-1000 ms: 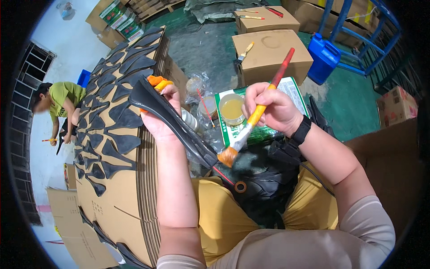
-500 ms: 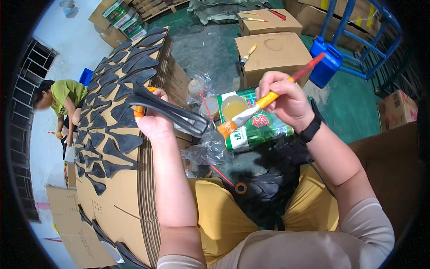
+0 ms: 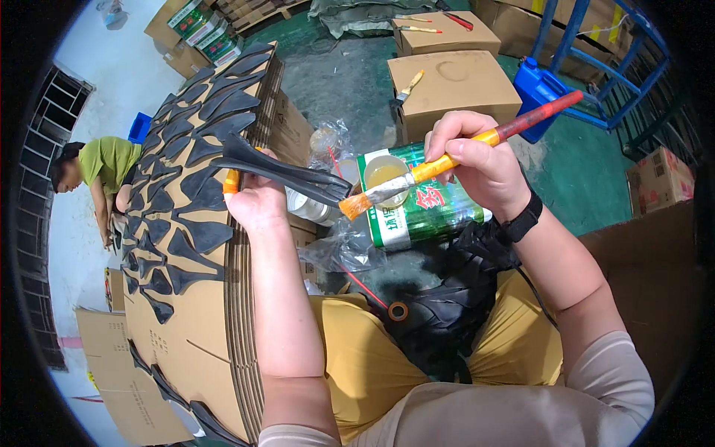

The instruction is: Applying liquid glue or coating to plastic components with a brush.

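Observation:
A long black bicycle saddle piece lies across my left hand, whose fingers curl round it from beneath. Orange tape wraps one of those fingers. My right hand grips a paintbrush by its yellow and red handle. Its wet-looking orange bristles are beside the narrow end of the saddle piece; I cannot tell whether they touch. Behind the brush, a cup of yellowish liquid stands on a green and white tin. Several similar black pieces cover the cardboard stack at left.
Two cardboard boxes with brushes on top stand at the back. A blue jerrycan is near a blue metal frame. Clear plastic and a tape roll lie below the tin. Another person crouches at far left.
My right hand has swung the brush more level, and its bristles have moved left toward the narrow end of the saddle piece. That end has risen slightly. The other person's hands have lowered.

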Demonstrator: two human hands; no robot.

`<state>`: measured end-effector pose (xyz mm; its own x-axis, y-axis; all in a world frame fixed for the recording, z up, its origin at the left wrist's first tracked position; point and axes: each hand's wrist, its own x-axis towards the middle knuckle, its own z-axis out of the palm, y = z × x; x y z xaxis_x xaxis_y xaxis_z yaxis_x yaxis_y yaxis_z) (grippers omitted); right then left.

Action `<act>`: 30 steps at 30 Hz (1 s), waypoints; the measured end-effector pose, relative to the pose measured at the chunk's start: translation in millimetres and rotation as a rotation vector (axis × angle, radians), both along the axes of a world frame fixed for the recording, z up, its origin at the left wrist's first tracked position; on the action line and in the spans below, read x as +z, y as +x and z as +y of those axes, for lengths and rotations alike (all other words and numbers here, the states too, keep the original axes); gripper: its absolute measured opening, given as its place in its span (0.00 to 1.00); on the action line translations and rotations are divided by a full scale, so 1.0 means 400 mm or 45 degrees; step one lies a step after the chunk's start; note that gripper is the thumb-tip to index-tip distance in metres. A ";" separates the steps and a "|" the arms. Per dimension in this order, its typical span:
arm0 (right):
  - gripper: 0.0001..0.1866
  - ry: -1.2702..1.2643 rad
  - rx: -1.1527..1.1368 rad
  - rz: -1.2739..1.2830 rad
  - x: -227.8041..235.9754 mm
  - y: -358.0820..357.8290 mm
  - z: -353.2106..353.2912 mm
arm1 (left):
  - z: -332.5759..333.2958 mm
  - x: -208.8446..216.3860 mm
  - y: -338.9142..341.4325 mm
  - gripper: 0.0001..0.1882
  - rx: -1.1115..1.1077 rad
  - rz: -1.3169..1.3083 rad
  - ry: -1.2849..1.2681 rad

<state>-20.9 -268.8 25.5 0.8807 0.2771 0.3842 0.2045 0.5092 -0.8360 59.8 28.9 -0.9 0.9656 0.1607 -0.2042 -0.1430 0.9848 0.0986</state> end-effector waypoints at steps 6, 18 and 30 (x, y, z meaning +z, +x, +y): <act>0.10 0.025 -0.177 0.093 -0.017 0.013 0.000 | 0.014 -0.008 -0.007 0.17 -0.097 -0.101 0.028; 0.13 -1.112 -0.501 0.208 -0.195 0.133 0.007 | 0.030 0.007 -0.010 0.14 -0.063 -0.499 0.518; 0.08 -1.141 -0.702 0.015 -0.192 0.165 0.001 | -0.033 -0.023 -0.039 0.31 0.214 -0.617 1.608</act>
